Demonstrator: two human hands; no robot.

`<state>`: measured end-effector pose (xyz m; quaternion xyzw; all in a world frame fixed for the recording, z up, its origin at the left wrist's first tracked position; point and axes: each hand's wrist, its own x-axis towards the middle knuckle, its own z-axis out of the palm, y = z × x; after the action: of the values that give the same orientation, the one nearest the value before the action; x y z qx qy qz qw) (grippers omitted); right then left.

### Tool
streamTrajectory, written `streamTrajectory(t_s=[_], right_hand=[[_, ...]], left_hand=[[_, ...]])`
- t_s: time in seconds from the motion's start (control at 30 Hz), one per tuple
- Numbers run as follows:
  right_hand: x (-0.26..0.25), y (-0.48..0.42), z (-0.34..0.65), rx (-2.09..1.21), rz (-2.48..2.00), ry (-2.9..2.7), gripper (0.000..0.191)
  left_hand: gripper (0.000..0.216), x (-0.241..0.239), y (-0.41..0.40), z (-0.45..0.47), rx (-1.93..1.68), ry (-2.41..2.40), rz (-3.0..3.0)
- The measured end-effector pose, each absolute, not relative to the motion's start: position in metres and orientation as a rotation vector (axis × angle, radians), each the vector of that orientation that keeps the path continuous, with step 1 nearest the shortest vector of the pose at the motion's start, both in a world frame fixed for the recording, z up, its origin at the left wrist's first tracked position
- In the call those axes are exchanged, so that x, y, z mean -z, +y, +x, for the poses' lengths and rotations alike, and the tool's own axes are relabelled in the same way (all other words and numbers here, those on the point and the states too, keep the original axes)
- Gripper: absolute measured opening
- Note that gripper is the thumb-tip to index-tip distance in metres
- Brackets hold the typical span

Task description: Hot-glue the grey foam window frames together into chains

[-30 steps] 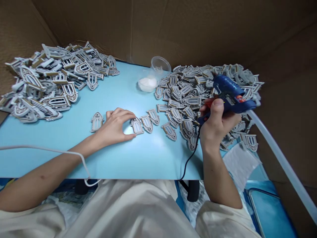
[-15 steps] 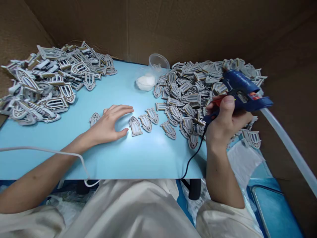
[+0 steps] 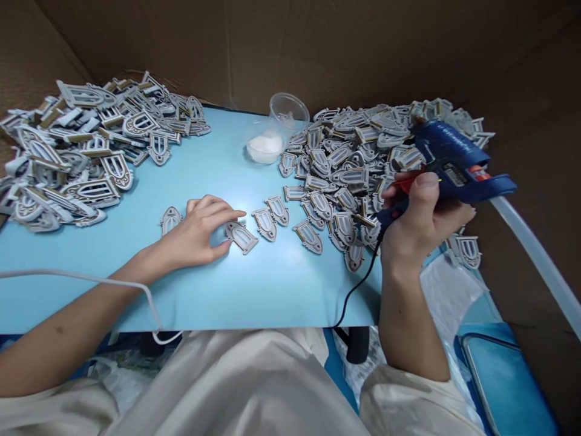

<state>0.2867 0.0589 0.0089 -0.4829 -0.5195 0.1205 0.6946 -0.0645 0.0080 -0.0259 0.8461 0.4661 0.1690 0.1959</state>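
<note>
My left hand (image 3: 200, 233) pinches a small grey arched window-shaped piece (image 3: 242, 237) between thumb and fingers, low over the blue table. Another such piece (image 3: 170, 219) lies just behind that hand, partly covered by it. Two more arched pieces (image 3: 264, 224) rest to the right of the pinched one. My right hand (image 3: 415, 224) is wrapped around a blue hot glue gun (image 3: 454, 160), held above the right pile. The gun's nozzle points up and to the left, and a long translucent glue stick (image 3: 535, 254) sticks out of its back.
Big piles of arched pieces stand at left (image 3: 91, 151) and right (image 3: 345, 163). Two clear plastic cups (image 3: 290, 112) sit between them, the nearer with white material (image 3: 264, 147). A white cable (image 3: 91, 277) crosses at left; a black cord (image 3: 356, 284) hangs from the gun. Cardboard walls (image 3: 254, 54) surround the table.
My left hand has closed on the arched piece, which has turned and shifted slightly left. My right hand with the glue gun has moved a little to the right.
</note>
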Motion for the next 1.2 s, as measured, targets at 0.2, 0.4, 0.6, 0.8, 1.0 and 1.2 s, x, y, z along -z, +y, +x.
streamTrajectory(t_s=[0.2, 0.4, 0.6, 0.8, 1.0, 1.2], right_hand=[[-0.006, 0.059, 0.285, -0.238, -1.147, -1.194, 0.042], [-0.003, 0.045, 0.272, -0.398, -1.107, -1.322, 0.044], [0.003, 0.022, 0.258, -0.793, -1.150, -1.460, 0.046], [0.006, -0.005, 0.238, -1.100, -1.311, -1.806, 0.040], [0.010, -0.023, 0.215, -1.008, -1.213, -2.127, 0.036], [0.016, -0.027, 0.206, -1.001, -1.249, -2.210, 0.029]], left_hand=[[0.063, 0.016, 0.000, -0.071, -0.365, 1.339, 2.429], [0.071, 0.015, -0.002, -0.071, -0.388, 1.187, 2.457], [0.071, 0.022, 0.002, -0.071, -0.357, 1.226, 2.407], [0.080, 0.021, 0.003, -0.074, -0.349, 1.247, 2.355], [0.067, 0.022, 0.001, -0.064, -0.324, 1.423, 2.302], [0.063, 0.026, -0.004, -0.049, -0.380, 1.621, 2.221]])
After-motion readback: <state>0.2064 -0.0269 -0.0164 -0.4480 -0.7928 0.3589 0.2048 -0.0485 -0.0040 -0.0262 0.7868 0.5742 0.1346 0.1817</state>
